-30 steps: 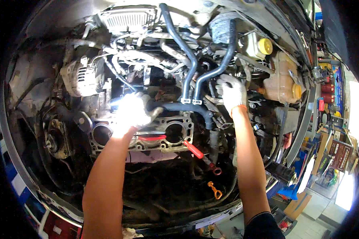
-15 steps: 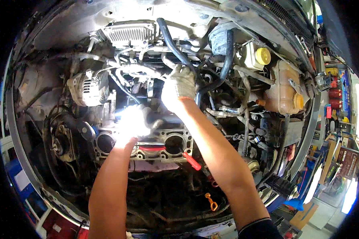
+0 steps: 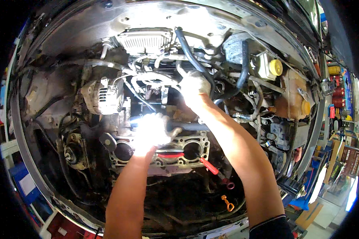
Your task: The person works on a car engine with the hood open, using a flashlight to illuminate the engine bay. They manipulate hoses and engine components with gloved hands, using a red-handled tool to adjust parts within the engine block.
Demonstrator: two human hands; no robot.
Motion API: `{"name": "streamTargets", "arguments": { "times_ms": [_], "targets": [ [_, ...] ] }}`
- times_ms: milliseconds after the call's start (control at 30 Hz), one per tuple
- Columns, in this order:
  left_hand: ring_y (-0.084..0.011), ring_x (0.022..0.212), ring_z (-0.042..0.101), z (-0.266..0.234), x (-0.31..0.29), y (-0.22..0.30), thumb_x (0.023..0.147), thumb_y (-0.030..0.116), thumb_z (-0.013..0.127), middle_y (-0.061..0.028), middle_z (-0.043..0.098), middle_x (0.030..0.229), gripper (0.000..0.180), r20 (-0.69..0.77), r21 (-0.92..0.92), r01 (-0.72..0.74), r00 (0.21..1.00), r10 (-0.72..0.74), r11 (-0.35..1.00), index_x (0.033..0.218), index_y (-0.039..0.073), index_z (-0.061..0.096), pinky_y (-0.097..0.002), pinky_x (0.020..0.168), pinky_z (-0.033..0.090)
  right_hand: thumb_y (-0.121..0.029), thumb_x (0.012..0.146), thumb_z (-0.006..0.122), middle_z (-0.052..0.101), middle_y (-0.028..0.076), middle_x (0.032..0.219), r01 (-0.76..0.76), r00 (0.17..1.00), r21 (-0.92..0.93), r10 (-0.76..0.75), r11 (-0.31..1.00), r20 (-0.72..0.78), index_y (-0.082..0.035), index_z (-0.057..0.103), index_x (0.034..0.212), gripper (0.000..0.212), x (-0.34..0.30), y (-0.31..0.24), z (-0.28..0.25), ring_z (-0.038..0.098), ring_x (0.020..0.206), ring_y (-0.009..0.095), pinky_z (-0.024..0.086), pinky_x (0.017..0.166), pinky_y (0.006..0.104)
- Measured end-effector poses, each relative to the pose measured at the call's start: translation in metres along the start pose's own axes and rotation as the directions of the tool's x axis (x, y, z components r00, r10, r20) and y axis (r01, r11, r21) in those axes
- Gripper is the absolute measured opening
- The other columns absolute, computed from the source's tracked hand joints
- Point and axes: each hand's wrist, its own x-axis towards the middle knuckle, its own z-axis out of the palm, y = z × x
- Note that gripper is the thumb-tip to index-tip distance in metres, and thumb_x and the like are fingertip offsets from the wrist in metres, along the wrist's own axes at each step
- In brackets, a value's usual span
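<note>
Black curved rubber hose [image 3: 187,49] sits up beyond the grey metal block with round bores [image 3: 206,148], white-gloved right hand [image 3: 195,84] just beside it, glare-washed gloved left hand [image 3: 153,129] nearer the block, and honestly can't tell whether either one's clamped on anything.

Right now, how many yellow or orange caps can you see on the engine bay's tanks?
2: a yellow cap on the white reservoir, upper right, and an orange cap below it on the brownish tank. Others may be hidden.
</note>
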Motion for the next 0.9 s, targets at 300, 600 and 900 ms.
{"name": "streamTargets", "arguments": {
  "times_ms": [300, 600, 900],
  "targets": [
    [-0.0366, 0.092, 0.07, 0.01, -0.003, -0.015, 0.083, 0.051, 0.077, -0.0198, 0.076, 0.097, 0.052, 0.0, -0.075, -0.023, 1.0, 0.023, 0.997, 0.106, 0.004, 0.076, -0.0477, 0.087, 0.053, -0.025, 0.093, 0.066, 0.074, 0.024, 0.106, 0.004, 0.995, 0.418, -0.045, 0.908, 0.088, 0.0, 0.073, 0.103, 0.028, 0.003, -0.066, -0.028, 0.075, 0.1, 0.038, 0.061, 0.087, 0.0473],
    [-0.0393, 0.088, 0.066, 0.013, -0.004, -0.01, 0.094, 0.054, 0.068, -0.0195, 0.071, 0.093, 0.051, -0.081, 0.007, -0.033, 0.996, 0.034, 0.999, 0.099, 0.004, 0.075, -0.0493, 0.084, 0.051, -0.013, 0.095, 0.072, 0.073, 0.024, 0.117, -0.054, 0.96, 0.58, 0.203, 0.813, -0.194, 0.0, 0.066, 0.127, 0.035, -0.09, 0.023, 0.0, 0.073, 0.105, 0.037, 0.058, 0.092, 0.0438],
    [-0.0399, 0.095, 0.068, 0.003, -0.002, -0.001, 0.088, 0.053, 0.076, -0.0191, 0.072, 0.1, 0.054, -0.06, -0.034, -0.008, 0.998, 0.006, 0.999, 0.104, 0.002, 0.075, -0.049, 0.089, 0.054, -0.01, 0.097, 0.071, 0.078, 0.02, 0.112, -0.157, 0.894, 0.876, 0.443, 0.456, -0.07, 0.001, 0.074, 0.117, 0.023, -0.116, 0.094, 0.006, 0.078, 0.097, 0.029, 0.06, 0.088, 0.0368]
  ]
}}
